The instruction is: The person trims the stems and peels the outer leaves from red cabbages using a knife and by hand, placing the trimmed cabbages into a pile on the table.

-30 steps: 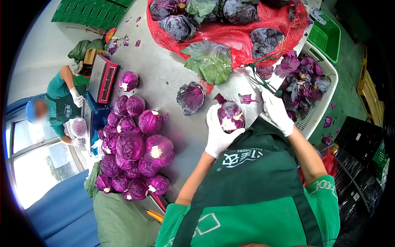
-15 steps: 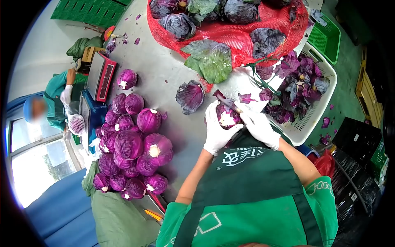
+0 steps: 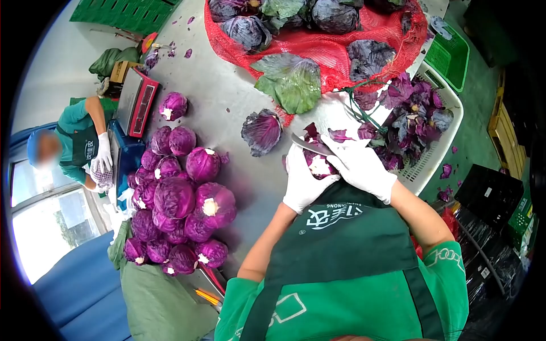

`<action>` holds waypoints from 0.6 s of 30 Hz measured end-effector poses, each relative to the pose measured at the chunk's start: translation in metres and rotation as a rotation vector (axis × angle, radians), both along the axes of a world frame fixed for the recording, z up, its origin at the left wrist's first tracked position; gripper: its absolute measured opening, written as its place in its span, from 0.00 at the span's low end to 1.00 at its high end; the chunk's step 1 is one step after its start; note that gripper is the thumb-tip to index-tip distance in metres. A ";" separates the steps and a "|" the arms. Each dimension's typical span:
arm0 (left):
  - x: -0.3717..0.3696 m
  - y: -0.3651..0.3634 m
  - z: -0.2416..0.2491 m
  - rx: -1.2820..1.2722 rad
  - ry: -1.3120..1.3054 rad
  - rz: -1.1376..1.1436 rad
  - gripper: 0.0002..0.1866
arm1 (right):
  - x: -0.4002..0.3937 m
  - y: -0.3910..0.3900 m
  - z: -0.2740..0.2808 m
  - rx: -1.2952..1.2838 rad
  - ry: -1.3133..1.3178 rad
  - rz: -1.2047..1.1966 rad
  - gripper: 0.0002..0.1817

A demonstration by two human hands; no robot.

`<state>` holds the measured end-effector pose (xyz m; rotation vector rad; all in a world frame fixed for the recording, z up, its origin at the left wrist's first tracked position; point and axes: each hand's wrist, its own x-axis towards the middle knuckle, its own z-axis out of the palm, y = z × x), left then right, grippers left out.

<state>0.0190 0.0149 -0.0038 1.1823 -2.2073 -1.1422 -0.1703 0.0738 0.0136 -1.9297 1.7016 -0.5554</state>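
In front of my apron, my left hand (image 3: 305, 183) cups a red cabbage (image 3: 320, 166) from its left and lower side. The cabbage's pale cut stem faces up. My right hand (image 3: 364, 173) is closed around a knife, and its blade (image 3: 311, 146) lies across the upper part of the cabbage. White gloves cover both hands; the knife's handle is hidden under the right one. To the left, a loose dark cabbage leaf (image 3: 262, 132) rests on the metal table (image 3: 239, 91).
Several trimmed cabbages (image 3: 176, 198) are piled left. A red mesh sack (image 3: 318, 62) with untrimmed cabbages lies at the back. At right stands a white basket (image 3: 449, 133) of leaf scraps. Another person (image 3: 79, 142) is beside a red scale (image 3: 140, 105) at far left.
My right hand has moved slightly left over the cabbage, and the knife blade now shows across it. The other person's arm has shifted down toward a netted item.
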 end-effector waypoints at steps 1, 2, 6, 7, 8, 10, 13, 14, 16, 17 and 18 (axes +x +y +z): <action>-0.002 -0.002 0.002 0.055 0.028 -0.007 0.62 | 0.002 0.003 -0.002 0.004 -0.034 -0.031 0.32; -0.001 0.000 -0.001 -0.041 -0.014 0.019 0.60 | 0.003 0.005 -0.002 0.007 -0.069 -0.061 0.33; -0.005 -0.002 -0.006 -0.047 -0.067 0.006 0.62 | 0.004 0.005 0.011 0.254 -0.193 -0.124 0.29; -0.005 0.001 -0.007 -0.045 -0.066 0.005 0.62 | 0.001 0.005 0.003 0.257 -0.193 -0.126 0.29; -0.004 0.004 -0.009 -0.071 -0.096 0.024 0.63 | -0.004 0.005 -0.010 0.124 -0.116 -0.124 0.27; -0.003 0.009 -0.010 -0.083 -0.114 0.053 0.66 | -0.015 -0.004 -0.017 0.138 -0.127 -0.232 0.22; -0.001 0.005 -0.011 -0.044 -0.067 0.040 0.66 | -0.015 -0.007 -0.008 0.029 -0.210 -0.233 0.27; 0.000 0.004 -0.011 -0.038 -0.084 0.029 0.66 | -0.010 -0.008 -0.008 -0.002 -0.153 -0.230 0.27; -0.003 0.004 -0.007 -0.050 -0.133 0.014 0.66 | 0.000 -0.009 -0.007 -0.064 -0.039 -0.229 0.26; -0.004 0.003 -0.007 -0.053 -0.137 0.006 0.66 | -0.001 -0.012 -0.017 -0.061 -0.027 -0.231 0.23; -0.003 0.003 -0.009 -0.055 -0.138 0.010 0.66 | -0.001 -0.018 -0.018 -0.057 -0.015 -0.232 0.20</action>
